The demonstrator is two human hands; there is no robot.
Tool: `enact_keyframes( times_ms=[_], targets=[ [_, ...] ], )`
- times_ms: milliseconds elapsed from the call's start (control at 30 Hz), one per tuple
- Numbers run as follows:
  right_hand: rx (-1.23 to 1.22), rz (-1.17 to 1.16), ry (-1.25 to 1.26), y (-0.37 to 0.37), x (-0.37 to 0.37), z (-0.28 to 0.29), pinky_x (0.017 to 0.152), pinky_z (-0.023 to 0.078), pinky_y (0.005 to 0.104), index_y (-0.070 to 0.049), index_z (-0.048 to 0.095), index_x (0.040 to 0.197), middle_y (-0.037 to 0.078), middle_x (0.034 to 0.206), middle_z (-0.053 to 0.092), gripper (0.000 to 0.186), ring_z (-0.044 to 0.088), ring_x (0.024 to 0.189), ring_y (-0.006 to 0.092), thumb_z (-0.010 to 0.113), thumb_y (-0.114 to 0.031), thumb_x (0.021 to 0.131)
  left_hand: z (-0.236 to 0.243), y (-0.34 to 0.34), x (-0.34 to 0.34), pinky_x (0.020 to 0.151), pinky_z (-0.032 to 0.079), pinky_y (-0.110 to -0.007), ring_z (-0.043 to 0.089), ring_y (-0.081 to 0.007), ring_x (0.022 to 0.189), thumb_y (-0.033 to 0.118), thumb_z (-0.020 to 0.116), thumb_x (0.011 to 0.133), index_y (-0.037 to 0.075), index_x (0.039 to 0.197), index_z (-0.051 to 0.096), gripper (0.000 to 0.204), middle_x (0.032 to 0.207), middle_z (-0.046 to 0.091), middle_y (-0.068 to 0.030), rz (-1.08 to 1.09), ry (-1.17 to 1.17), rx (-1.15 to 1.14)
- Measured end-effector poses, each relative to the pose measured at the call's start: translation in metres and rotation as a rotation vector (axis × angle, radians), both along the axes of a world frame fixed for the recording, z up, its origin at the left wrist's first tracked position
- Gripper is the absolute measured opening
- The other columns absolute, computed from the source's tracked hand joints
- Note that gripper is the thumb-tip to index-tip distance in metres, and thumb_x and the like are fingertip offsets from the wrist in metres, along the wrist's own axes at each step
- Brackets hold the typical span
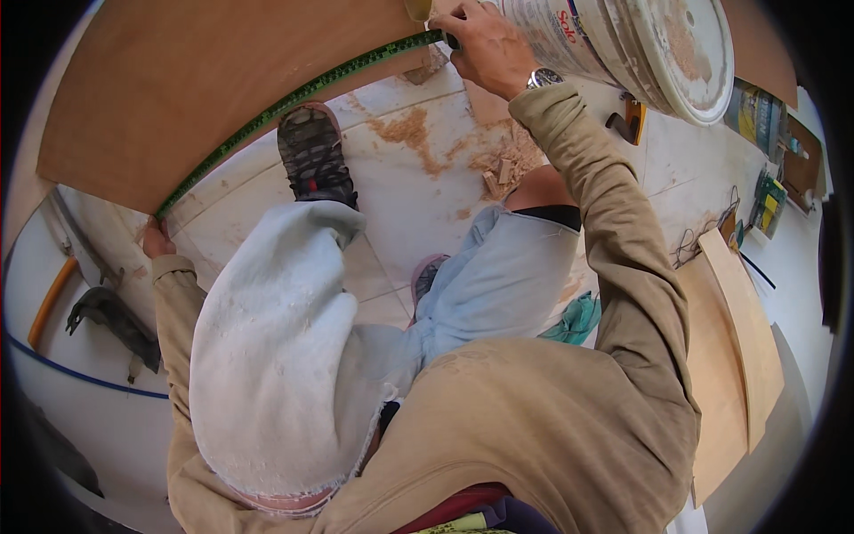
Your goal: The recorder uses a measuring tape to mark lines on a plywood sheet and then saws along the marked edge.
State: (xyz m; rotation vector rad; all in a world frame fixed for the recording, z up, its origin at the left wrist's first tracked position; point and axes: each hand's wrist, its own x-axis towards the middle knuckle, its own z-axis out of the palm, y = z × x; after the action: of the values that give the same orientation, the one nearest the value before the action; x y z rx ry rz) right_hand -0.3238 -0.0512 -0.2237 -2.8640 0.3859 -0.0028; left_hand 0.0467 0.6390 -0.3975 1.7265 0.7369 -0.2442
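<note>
A green tape measure blade (294,107) runs along the near edge of a brown wooden board (222,76). At the board's near left corner, my left hand (158,240) pinches the blade's end; its fingers are partly hidden by the board. My right hand (494,49) closes around the tape's dark case at the far end of the blade, beside a white bucket (614,44). The case is mostly covered by my fingers. A watch (544,78) is on my right wrist.
A saw with an orange handle (53,303), a dark claw-ended tool (111,322) and a blue cord (80,376) lie at left. Sawdust (409,138) and wood scraps (503,171) litter the tiles. Plywood pieces (721,356) and a teal cloth (578,319) lie at right.
</note>
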Motion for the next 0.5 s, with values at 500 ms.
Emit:
enact_keyframes(
  times_ms=[500],
  targets=[
    [-0.004, -0.083, -0.069, 0.012, -0.009, -0.037, 0.089, 0.053, 0.0430, -0.019, 0.068, 0.113, 0.011, 0.106, 0.061, 0.038, 0.060, 0.105, 0.0329, 0.065, -0.002, 0.079, 0.008, -0.024, -0.013, 0.089, 0.056, -0.027, 0.064, -0.0191, 0.107, 0.010, 0.055, 0.104, -0.005, 0.132, 0.060, 0.032, 0.123, 0.066, -0.0111, -0.136, -0.232, 0.000]
  ],
)
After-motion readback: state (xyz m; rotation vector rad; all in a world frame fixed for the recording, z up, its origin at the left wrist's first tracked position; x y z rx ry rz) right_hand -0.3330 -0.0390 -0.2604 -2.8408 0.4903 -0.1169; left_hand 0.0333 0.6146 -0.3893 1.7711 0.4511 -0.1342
